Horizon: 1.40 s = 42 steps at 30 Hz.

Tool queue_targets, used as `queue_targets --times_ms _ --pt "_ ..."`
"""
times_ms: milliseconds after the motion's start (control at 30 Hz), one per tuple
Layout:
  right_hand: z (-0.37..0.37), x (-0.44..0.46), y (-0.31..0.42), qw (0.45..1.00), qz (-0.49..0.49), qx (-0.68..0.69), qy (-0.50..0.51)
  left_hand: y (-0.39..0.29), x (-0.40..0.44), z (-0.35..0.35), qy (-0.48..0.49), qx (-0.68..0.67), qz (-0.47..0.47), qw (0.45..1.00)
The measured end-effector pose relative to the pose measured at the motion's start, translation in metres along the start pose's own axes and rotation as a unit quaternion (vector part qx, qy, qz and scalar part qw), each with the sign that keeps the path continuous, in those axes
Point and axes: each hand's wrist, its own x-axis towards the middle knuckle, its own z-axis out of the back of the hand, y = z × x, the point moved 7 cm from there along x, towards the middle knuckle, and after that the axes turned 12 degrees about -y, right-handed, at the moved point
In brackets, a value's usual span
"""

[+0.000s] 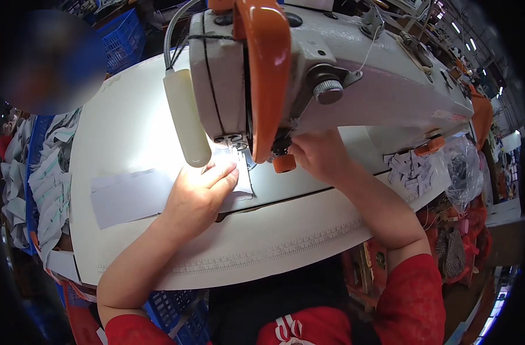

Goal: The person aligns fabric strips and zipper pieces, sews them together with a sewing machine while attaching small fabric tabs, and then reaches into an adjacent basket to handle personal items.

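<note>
My left hand [200, 192] presses on light fabric [243, 181] just left of the needle area of a white sewing machine [354, 69]; its fingers lie close together on the cloth under the lamp's glare. My right hand [320, 154] is beside the machine head, right of the orange knob [284, 163], fingers bent; its fingertips are partly hidden behind the machine, and what they hold cannot be made out. A pale rectangular fabric piece [127, 198] lies flat on the table [119, 126], left of my left hand.
A cream lamp [186, 118] hangs left of the machine head. Small labels [411, 171] lie at the table's right. Fabric strips [51, 184] fill a blue crate at the far left. Another blue basket [122, 39] stands behind. A clear plastic bag [464, 172] hangs at the right.
</note>
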Motion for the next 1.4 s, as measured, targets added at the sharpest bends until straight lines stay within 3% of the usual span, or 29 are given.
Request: queue_targets --times_ms 233,333,433,500,567,600,667,733,833,1167,1267,1300,1333,1400 --pt "-0.016 -0.002 0.027 0.989 0.135 0.053 0.038 0.003 0.008 0.000 -0.017 0.009 -0.011 1.000" --pt "-0.016 -0.005 0.029 0.987 0.151 0.047 0.030 0.002 0.009 -0.006 0.027 0.046 -0.006 0.999" --pt "-0.014 -0.024 0.029 0.989 0.136 -0.001 0.060 -0.001 0.008 -0.006 -0.023 0.079 -0.031 0.996" --pt "-0.010 -0.042 0.034 0.957 0.062 -0.103 0.263 -0.001 0.002 -0.010 0.005 0.076 0.011 0.997" --pt "0.029 -0.051 0.033 0.948 0.000 -0.126 0.291 -0.005 0.001 -0.009 0.026 0.053 0.036 0.998" --pt "0.046 -0.064 0.025 0.947 -0.009 -0.136 0.289 -0.007 0.001 -0.010 0.022 0.045 0.026 0.998" --pt "0.094 -0.090 -0.011 0.926 -0.083 -0.292 0.224 -0.007 -0.003 -0.015 0.050 0.092 0.008 0.994" --pt "0.142 -0.108 -0.042 0.917 -0.143 -0.354 0.111 -0.007 -0.006 -0.017 0.052 0.101 0.006 0.994" --pt "0.182 -0.136 -0.077 0.891 -0.219 -0.395 0.045 -0.008 -0.012 -0.012 0.062 0.138 0.009 0.989" --pt "0.182 -0.140 -0.092 0.896 -0.170 -0.411 0.001 -0.007 -0.011 -0.010 0.072 0.123 0.033 0.989" --pt "0.166 -0.121 -0.057 0.948 -0.151 -0.271 -0.067 -0.011 -0.005 0.001 0.057 0.109 0.018 0.992" --pt "0.152 -0.116 -0.051 0.960 -0.262 -0.077 -0.066 -0.020 0.002 0.005 0.035 0.023 0.013 0.999" --pt "0.131 -0.114 -0.044 0.923 -0.361 0.121 -0.055 -0.030 0.009 0.011 0.013 -0.061 0.010 0.998" --pt "0.083 -0.105 -0.020 0.831 -0.423 0.361 -0.014 -0.040 0.019 0.016 0.040 -0.194 0.100 0.975"
